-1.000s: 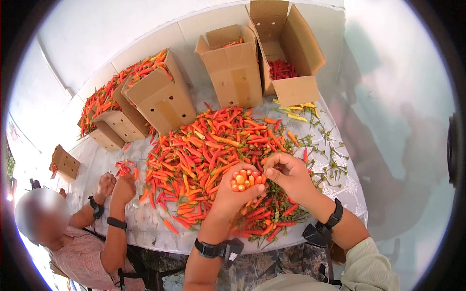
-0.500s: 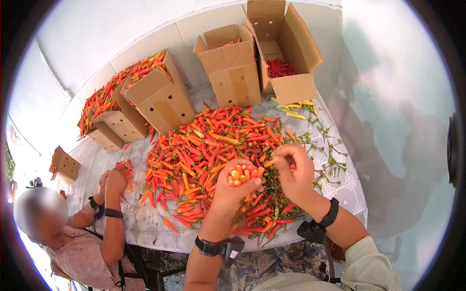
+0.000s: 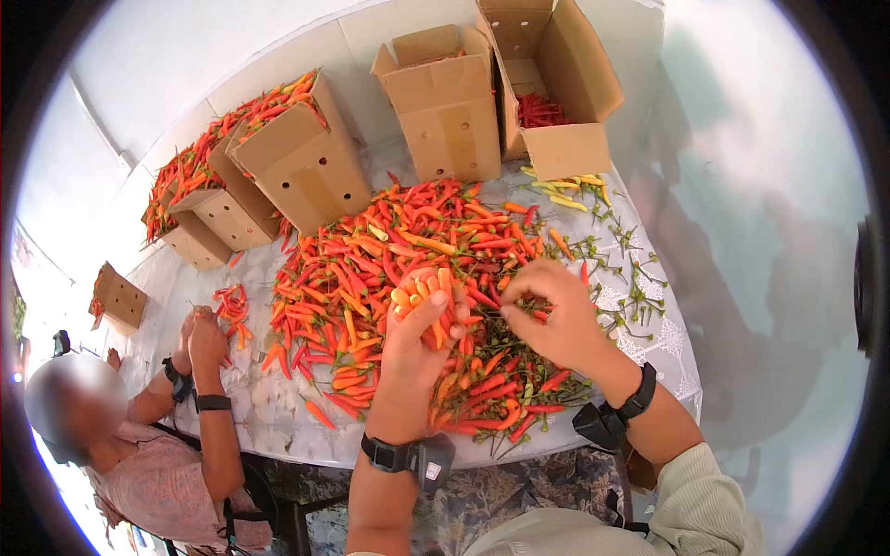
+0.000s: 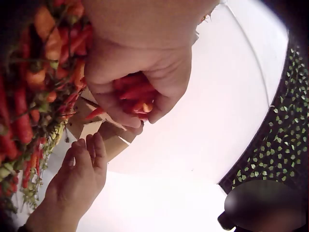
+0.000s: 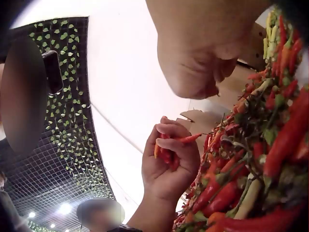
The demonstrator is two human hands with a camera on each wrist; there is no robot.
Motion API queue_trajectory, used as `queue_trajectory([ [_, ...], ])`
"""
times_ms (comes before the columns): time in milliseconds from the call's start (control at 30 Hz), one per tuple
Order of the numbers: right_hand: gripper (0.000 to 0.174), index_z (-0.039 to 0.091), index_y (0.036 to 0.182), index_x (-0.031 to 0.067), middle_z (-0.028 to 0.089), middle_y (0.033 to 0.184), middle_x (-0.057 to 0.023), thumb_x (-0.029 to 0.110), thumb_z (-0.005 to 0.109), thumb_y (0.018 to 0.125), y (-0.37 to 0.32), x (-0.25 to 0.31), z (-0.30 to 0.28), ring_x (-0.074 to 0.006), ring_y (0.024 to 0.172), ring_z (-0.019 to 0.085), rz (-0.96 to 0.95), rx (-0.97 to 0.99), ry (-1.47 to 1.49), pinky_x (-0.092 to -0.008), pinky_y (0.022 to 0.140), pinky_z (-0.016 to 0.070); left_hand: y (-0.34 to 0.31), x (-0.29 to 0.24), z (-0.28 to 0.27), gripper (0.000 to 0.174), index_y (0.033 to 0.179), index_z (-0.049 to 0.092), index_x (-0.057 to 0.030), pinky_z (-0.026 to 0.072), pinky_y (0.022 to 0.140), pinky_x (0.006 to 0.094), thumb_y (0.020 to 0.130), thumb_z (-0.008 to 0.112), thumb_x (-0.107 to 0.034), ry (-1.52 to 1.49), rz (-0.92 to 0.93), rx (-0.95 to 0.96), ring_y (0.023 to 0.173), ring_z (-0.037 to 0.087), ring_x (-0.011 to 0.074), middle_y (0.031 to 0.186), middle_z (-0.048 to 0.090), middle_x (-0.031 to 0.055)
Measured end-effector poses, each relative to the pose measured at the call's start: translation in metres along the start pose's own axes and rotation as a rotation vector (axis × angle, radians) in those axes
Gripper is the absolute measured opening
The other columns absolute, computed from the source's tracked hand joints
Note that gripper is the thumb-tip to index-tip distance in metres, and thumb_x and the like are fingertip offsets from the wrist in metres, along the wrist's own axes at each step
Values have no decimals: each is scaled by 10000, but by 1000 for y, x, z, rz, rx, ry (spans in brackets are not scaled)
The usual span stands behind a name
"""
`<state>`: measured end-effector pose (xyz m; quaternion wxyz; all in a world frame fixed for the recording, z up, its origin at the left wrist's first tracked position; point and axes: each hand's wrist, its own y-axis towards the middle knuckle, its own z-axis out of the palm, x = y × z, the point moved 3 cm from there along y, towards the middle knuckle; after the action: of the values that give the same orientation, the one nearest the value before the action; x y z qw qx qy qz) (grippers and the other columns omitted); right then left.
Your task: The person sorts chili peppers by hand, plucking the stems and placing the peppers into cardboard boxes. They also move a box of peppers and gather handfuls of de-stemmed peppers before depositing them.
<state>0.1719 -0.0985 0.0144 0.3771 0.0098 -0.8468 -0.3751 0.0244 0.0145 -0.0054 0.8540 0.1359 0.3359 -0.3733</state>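
In the head view, a bunch of stemless red and orange chili peppers (image 3: 406, 296) is gripped in my left hand (image 3: 415, 350), thumb across them. From that fist one pepper (image 5: 187, 139) sticks out in the right wrist view, a thin green stem at its tip. My right hand (image 3: 561, 320) hovers just right of the bunch, its fingers loosely bent and apart from the left hand. The left wrist view shows nothing between the right hand's fingers (image 4: 82, 154). Below both hands spreads a large pile of chili peppers (image 3: 362, 269), stems showing on many.
Plucked green stems (image 3: 640, 292) litter the right side of the marbled table (image 3: 297, 431). Several cardboard boxes, among them an open one (image 3: 567, 153) and a tall one (image 3: 450, 125), stand along the back. Yellow peppers (image 3: 565, 195) lie nearby. Another person (image 3: 167, 491) works at the left.
My left hand has shifted left with its peppers and tilted. The right hand, at the bunch a second ago, drew away and now sits slightly apart. The head view has tipped down a little.
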Motion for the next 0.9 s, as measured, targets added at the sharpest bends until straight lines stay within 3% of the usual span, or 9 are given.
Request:
queue_trajectory([
  [133,274,634,713,75,593,799,-85,264,810,621,-4,8,9,-286,825,582,30,524,113,-382,731,455,2,0,-4,311,1110,551,-95,488,540,254,819,639,-30,-2,4,-28,750,590,174,898,612,65],
  [267,234,688,755,84,585,856,-77,247,807,636,-10,11,13,-270,891,574,29,750,-73,-372,761,464,1,-2,-1,354,1086,508,-86,456,549,265,788,673,7,3,28,19,763,608,170,886,619,82],
  [367,209,675,813,71,589,857,-85,207,771,687,-11,8,14,-282,897,570,-3,715,-58,-377,772,461,1,-2,2,349,1067,503,-80,443,541,274,779,677,13,12,44,32,740,601,169,860,609,75],
  [467,188,649,884,55,597,872,-82,161,735,754,-11,6,13,-236,861,588,52,593,7,-340,728,468,2,-4,4,351,1060,497,-74,439,539,281,774,679,17,28,38,9,723,598,170,851,605,76],
  [567,185,625,923,42,610,880,-68,146,718,801,-3,3,8,-167,806,594,341,462,216,-291,682,465,2,-3,2,359,1067,494,-65,450,546,286,775,685,21,57,48,-2,725,610,177,871,615,85],
  [700,197,647,943,15,639,901,-80,94,732,785,1,5,-1,-156,804,623,237,190,337,-275,707,497,3,-2,2,387,1076,490,-55,474,564,284,768,712,19,130,91,-8,755,633,187,900,628,94],
  [800,201,657,948,8,641,916,-77,72,741,777,0,3,-2,-144,821,621,141,107,283,-258,725,501,3,0,3,415,1081,493,-48,504,613,271,755,744,8,243,124,-19,795,637,168,914,630,81],
  [900,188,660,939,3,645,899,-63,76,741,786,-2,8,-2,-115,812,614,246,46,433,-250,716,500,4,6,3,420,1077,505,-45,513,631,256,746,760,-3,398,162,35,800,633,150,925,633,73],
])
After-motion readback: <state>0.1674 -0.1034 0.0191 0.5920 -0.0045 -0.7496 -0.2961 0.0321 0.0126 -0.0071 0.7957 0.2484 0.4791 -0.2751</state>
